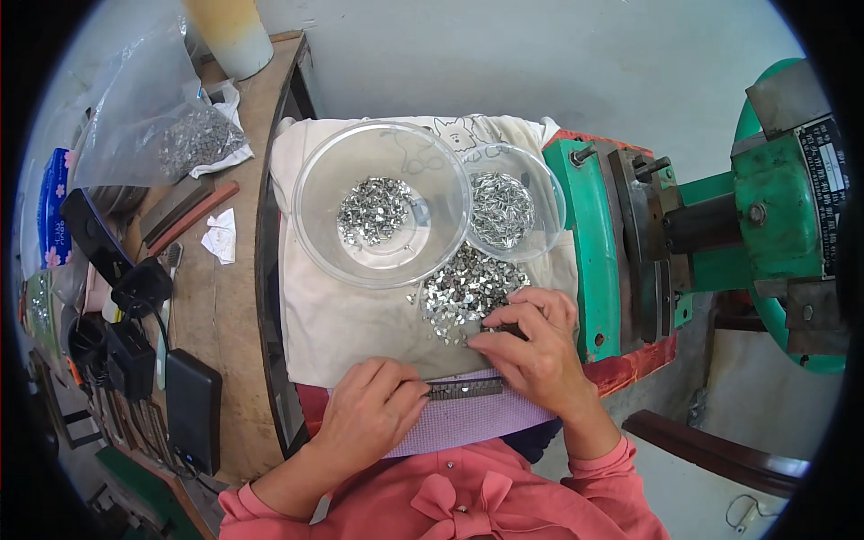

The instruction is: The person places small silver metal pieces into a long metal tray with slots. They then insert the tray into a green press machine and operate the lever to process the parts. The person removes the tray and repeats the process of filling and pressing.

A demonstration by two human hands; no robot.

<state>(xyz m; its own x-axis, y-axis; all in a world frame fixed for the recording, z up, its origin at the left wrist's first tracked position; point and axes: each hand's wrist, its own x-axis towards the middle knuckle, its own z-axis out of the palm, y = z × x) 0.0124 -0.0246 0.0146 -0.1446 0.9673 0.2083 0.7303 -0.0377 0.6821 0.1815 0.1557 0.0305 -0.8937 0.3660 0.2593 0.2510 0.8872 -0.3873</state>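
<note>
My left hand (373, 405) pinches the left end of a dark, notched metal strip (468, 389). The strip lies on a purple textured cloth (441, 436) close to my body, and a small shiny piece shows at its middle. My right hand (535, 351) is at the near right edge of a loose pile of small shiny metal pieces (459, 292), its fingers curled and thumb near the index finger. Whatever those fingertips hold is too small to make out. The pile rests on a beige cloth (337, 328).
Behind the pile stand a large clear tub (306, 243) and a smaller clear tub (553, 193), both holding metal bits. A green machine (589, 261) borders the right side. At left, a wooden table (238, 360) carries a plastic bag (135, 117), a black box (193, 409) and cables.
</note>
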